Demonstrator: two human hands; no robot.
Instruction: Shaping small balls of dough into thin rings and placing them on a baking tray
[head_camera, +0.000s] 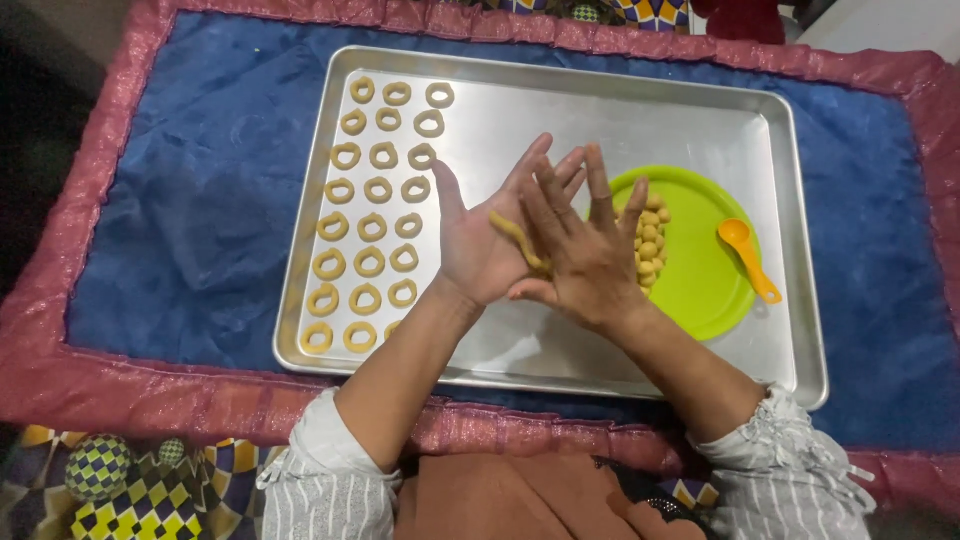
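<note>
A thin strip of yellow dough (512, 237) lies across the palm of my left hand (478, 250), which is turned up over the metal baking tray (560, 110). My right hand (585, 255) rests flat on top of it, fingers spread, pressing the dough between both palms. Several dough rings (370, 225) sit in three columns on the left part of the tray. Small dough balls (650, 245) are piled on a green plate (700, 270) just right of my hands.
An orange measuring spoon (747, 257) lies on the green plate's right side. The tray rests on a blue cloth (210, 210) with a pink-red border (150, 395). Patterned fabric (130, 480) shows at the lower left.
</note>
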